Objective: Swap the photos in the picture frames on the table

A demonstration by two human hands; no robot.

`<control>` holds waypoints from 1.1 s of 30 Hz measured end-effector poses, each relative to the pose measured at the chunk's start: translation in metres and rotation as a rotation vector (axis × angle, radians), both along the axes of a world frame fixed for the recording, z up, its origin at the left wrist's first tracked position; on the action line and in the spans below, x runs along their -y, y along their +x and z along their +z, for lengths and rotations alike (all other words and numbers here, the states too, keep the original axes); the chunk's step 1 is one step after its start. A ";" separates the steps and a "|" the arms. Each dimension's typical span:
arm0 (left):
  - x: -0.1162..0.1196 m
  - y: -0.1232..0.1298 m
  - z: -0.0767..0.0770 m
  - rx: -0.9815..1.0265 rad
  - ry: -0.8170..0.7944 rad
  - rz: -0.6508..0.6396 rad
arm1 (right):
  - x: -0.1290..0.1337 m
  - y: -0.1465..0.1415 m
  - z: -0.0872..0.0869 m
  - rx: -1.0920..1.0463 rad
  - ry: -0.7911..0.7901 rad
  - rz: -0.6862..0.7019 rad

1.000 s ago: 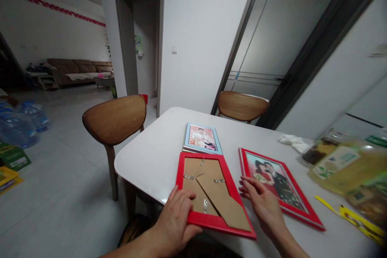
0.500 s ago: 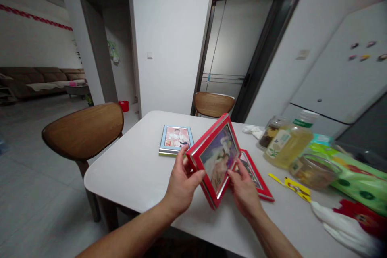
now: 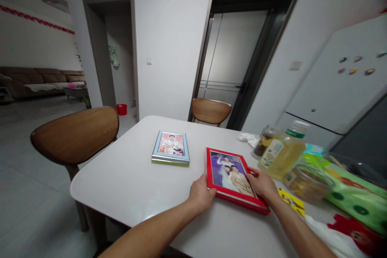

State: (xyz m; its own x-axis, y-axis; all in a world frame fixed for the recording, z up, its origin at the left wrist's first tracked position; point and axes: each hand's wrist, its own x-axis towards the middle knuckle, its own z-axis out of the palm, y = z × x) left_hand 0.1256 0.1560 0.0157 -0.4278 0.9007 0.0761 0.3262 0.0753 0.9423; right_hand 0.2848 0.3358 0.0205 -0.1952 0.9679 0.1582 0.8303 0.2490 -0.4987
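A red picture frame [image 3: 231, 175] lies face up at the right middle of the white table [image 3: 121, 177], showing a photo of several people on a purple background. The other red frame, seen earlier, is now hidden beneath it. My left hand [image 3: 202, 194] grips the frame's near left edge, thumb on top. On the right edge, my right hand [image 3: 262, 183] holds it with the thumb over the border. A light blue picture frame [image 3: 171, 147] lies face up to the left, touched by neither hand.
At the right stand a bottle of yellow liquid [image 3: 284, 151], a dark-filled jar [image 3: 264, 141], a clear bowl [image 3: 308, 183], a green packet [image 3: 356, 193] and a yellow card [image 3: 292, 201]. Wooden chairs [image 3: 78, 135] stand left and behind the table.
The tilted red frame has come down flat over the other red frame, both hands still on it. The camera view has shifted slightly.
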 end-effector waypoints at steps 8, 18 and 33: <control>0.028 -0.063 -0.015 0.144 0.046 0.173 | 0.064 -0.074 0.023 0.070 0.267 0.378; 0.082 -0.125 -0.020 0.547 0.154 0.412 | 0.124 -0.222 0.005 0.126 0.362 0.749; 0.119 -0.090 0.009 0.684 0.470 0.331 | 0.198 -0.162 0.014 -0.593 -0.132 0.653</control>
